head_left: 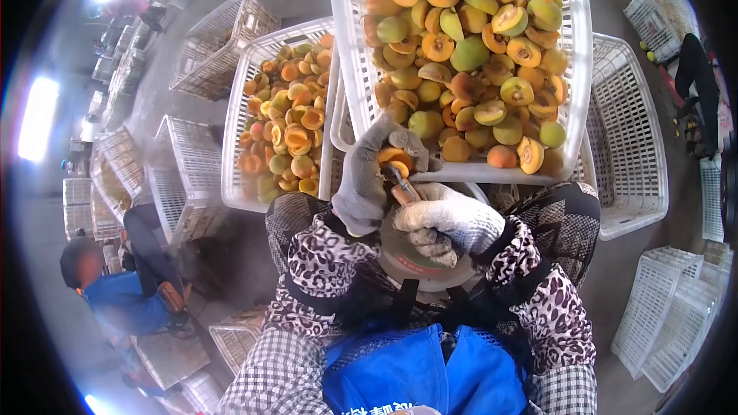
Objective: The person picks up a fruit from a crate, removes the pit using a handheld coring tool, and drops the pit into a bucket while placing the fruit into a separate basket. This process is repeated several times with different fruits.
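My left hand (363,183), in a grey knit glove, is closed around a cut apricot (397,158) at the near edge of the large crate. In my right hand (452,219), gloved in white, is a small pitting tool (406,189) with a wooden handle and a metal end. That metal end meets the apricot's cut side. Just beyond both hands, the white plastic crate (464,174) is heaped with halved apricots (470,54), several with stones showing. To the left, another crate (233,134) holds hollowed apricot halves (296,138). Below my hands is a round pale container (419,273), partly hidden.
A white crate (626,131) stands at the right, and stacked crates (669,311) are at lower right. More crates (188,177) stand on the floor at left. A person in blue (127,300) sits at far left; another person's dark-clothed leg (696,81) shows at far right.
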Motion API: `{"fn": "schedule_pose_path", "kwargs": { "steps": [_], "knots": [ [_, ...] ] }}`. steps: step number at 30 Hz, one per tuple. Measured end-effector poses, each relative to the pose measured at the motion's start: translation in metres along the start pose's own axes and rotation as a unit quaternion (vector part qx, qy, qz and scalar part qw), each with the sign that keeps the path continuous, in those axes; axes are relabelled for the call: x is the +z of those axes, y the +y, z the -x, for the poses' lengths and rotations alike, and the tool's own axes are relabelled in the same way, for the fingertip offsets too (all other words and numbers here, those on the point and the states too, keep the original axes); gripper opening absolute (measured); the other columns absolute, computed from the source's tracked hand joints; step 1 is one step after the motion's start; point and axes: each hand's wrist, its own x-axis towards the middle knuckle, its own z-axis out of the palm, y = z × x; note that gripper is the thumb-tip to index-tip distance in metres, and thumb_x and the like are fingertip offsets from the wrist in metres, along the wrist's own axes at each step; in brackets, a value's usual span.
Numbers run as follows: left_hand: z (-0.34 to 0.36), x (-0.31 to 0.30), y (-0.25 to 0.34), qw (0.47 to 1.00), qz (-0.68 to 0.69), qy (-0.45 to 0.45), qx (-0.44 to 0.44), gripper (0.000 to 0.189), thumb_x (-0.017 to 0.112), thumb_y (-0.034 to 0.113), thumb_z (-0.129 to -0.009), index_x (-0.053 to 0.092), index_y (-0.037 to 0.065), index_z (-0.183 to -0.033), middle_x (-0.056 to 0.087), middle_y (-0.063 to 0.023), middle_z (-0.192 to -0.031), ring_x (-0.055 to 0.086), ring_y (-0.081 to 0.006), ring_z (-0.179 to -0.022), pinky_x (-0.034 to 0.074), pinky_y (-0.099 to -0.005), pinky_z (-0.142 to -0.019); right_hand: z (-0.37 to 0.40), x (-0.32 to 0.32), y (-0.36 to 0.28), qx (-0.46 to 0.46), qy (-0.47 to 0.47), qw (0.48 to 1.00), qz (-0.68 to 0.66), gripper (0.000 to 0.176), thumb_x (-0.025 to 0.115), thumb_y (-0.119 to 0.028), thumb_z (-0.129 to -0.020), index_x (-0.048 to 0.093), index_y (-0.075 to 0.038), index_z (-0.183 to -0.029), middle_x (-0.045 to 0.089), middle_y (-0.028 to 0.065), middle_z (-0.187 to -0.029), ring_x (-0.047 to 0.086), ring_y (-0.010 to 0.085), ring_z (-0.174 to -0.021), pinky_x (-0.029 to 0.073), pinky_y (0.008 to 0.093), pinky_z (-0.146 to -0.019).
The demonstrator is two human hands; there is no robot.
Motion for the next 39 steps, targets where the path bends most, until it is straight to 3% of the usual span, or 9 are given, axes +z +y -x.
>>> {"fn": "schedule_pose_path", "kwargs": {
  "steps": [5,12,14,22,23,27,31,38,39],
  "knots": [
    [0.019,-0.006,0.001,0.989,-0.128,-0.073,-0.010,0.028,0.045,0.028,-0.100,0.054,0.006,-0.083,0.057,-0.0071,-0.074,0.057,-0.0204,-0.075,0.048,-0.0338,-0.078,-0.007,-0.031,0.013,-0.189,0.003,0.833,0.520,0.031,0.056,-0.024,-0.085,0.060,-0.004,-0.108,0.063,0.0114,-0.073,0.063,0.0237,-0.069,0.051,0.0329,-0.066],
    [0.019,-0.075,0.035,0.861,-0.376,0.125,0.318,0.018,0.063,0.013,-0.087,0.061,0.006,-0.104,0.062,-0.0104,-0.086,0.061,-0.0220,-0.081,0.048,-0.0337,-0.078,0.036,-0.055,0.064,0.213,0.213,0.583,0.754,0.023,0.057,-0.026,-0.086,0.058,-0.005,-0.096,0.068,0.0169,-0.078,0.069,0.0335,-0.072,0.053,0.0443,-0.059],
    [0.004,-0.063,0.066,0.368,-0.717,0.298,0.512,0.020,0.064,0.011,-0.083,0.062,0.007,-0.103,0.062,-0.0112,-0.094,0.058,-0.0272,-0.091,0.045,-0.0396,-0.084,0.037,-0.093,0.106,0.035,0.281,0.475,0.833,0.024,0.059,-0.016,-0.082,0.060,-0.002,-0.101,0.069,0.0165,-0.079,0.069,0.0331,-0.071,0.053,0.0430,-0.057],
    [-0.165,0.001,0.041,0.530,-0.730,0.103,0.419,0.015,0.050,0.018,-0.087,0.060,0.010,-0.093,0.059,-0.0118,-0.100,0.056,-0.0327,-0.095,0.046,-0.0488,-0.074,0.052,-0.073,0.086,-0.016,0.276,0.541,0.795,0.026,0.057,-0.020,-0.082,0.055,-0.001,-0.099,0.066,0.0211,-0.077,0.067,0.0381,-0.071,0.053,0.0478,-0.060],
    [-0.158,0.002,0.028,0.234,-0.829,0.170,0.479,0.020,0.051,0.017,-0.083,0.060,0.013,-0.100,0.055,-0.0132,-0.107,0.055,-0.0339,-0.096,0.044,-0.0499,-0.073,0.053,-0.072,0.084,-0.026,0.277,0.543,0.792,0.026,0.057,-0.021,-0.082,0.054,-0.001,-0.099,0.066,0.0216,-0.076,0.067,0.0389,-0.071,0.053,0.0483,-0.060],
    [-0.148,0.015,0.017,0.291,-0.897,0.145,0.299,0.030,0.053,0.017,-0.080,0.061,0.010,-0.108,0.054,-0.0169,-0.115,0.051,-0.0320,-0.110,0.041,-0.0414,-0.077,0.053,-0.054,0.064,0.082,0.261,0.581,0.766,0.035,0.054,-0.029,-0.083,0.051,-0.001,-0.104,0.067,0.0233,-0.080,0.067,0.0409,-0.079,0.053,0.0502,-0.069],
    [-0.161,0.015,0.023,0.292,-0.859,0.175,0.384,0.028,0.054,0.018,-0.080,0.065,0.010,-0.104,0.060,-0.0150,-0.110,0.055,-0.0299,-0.105,0.039,-0.0429,-0.083,0.061,-0.090,0.089,-0.220,0.237,0.535,0.780,0.019,0.050,-0.018,-0.088,0.057,-0.007,-0.102,0.064,0.0195,-0.074,0.064,0.0377,-0.070,0.050,0.0485,-0.057],
    [-0.147,0.004,0.003,-0.008,-0.937,0.066,0.344,0.028,0.053,0.019,-0.082,0.068,0.005,-0.100,0.064,-0.0131,-0.102,0.055,-0.0348,-0.105,0.030,-0.0623,-0.104,0.050,-0.047,0.054,0.168,0.286,0.566,0.755,0.041,0.052,-0.033,-0.085,0.050,-0.001,-0.112,0.067,0.0235,-0.092,0.066,0.0381,-0.091,0.049,0.0490,-0.082],
    [-0.144,-0.008,-0.006,0.057,-0.941,0.021,0.334,0.028,0.053,0.018,-0.082,0.067,0.006,-0.103,0.064,-0.0139,-0.103,0.055,-0.0361,-0.105,0.033,-0.0599,-0.101,0.048,-0.042,0.053,0.171,0.288,0.579,0.744,0.042,0.052,-0.033,-0.086,0.050,-0.001,-0.113,0.067,0.0228,-0.094,0.066,0.0368,-0.092,0.049,0.0486,-0.084]
  ]
}}
